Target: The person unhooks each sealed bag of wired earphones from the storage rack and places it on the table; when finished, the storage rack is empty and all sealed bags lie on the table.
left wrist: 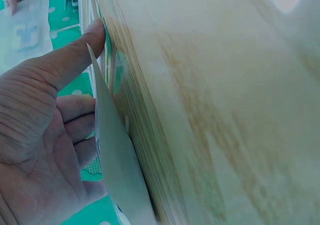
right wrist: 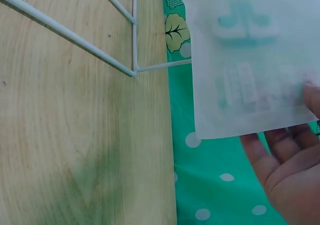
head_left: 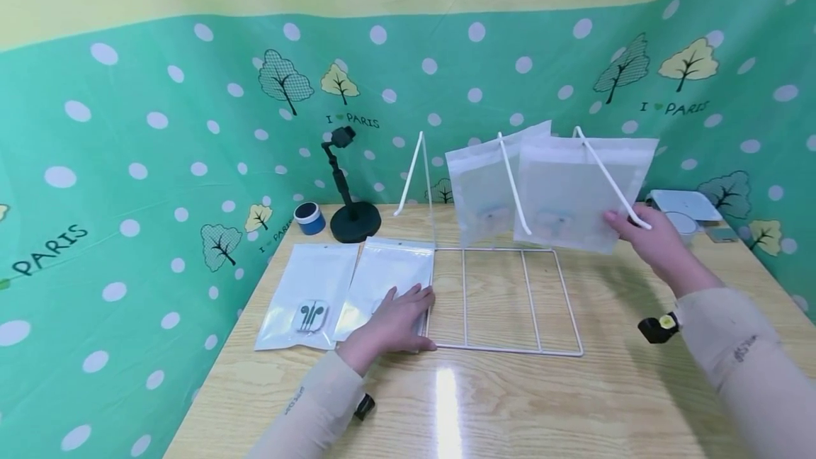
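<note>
My right hand (head_left: pixel 659 243) pinches the lower right corner of a frosted zip pouch (head_left: pixel 574 190), thumb in front and fingers behind. The pouch hangs at the right hook of a white wire display rack (head_left: pixel 503 350); in the right wrist view a pale earphone shape shows through the pouch. Another frosted pouch (head_left: pixel 481 186) hangs tilted on the middle hook, while the left hook (head_left: pixel 411 172) holds nothing. My left hand (head_left: pixel 395 321) rests, fingers extended, on a white pouch (head_left: pixel 389 275) and against the rack's left base wire. Beside it lies another pouch (head_left: pixel 287 289) with earphones visible.
Behind the pouches stand a black stand with a jointed arm (head_left: pixel 353 222) and a blue jar (head_left: pixel 309 218). At the back right are a white device (head_left: pixel 685 204) and a small grey card-like item (head_left: pixel 722 234). A patterned green curtain (head_left: pixel 191 126) surrounds the wooden table (head_left: pixel 510 409).
</note>
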Motion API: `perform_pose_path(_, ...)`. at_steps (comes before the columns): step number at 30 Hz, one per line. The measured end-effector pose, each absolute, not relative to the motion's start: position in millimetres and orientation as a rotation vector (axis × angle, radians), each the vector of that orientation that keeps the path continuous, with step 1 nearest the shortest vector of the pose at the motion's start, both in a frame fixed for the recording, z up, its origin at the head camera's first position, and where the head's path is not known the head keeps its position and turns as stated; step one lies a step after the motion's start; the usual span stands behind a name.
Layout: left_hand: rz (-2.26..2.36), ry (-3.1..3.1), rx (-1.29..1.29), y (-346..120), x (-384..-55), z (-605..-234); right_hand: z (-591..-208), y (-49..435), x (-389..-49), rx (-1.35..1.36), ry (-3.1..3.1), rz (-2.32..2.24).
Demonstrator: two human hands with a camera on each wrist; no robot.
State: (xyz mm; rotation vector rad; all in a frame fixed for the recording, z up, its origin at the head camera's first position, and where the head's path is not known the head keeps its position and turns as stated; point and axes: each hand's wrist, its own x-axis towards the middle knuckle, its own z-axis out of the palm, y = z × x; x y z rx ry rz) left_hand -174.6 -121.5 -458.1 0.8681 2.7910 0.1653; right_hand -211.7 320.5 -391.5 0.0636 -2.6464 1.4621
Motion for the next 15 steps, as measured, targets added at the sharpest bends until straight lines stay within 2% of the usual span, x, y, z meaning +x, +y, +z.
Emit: perform_pose_path(15, 0.173, 2.795, 0.863, -121.9, -175.4, -460.8, -392.9, 325.8, -179.2, 0.145, -2.537, 1.592)
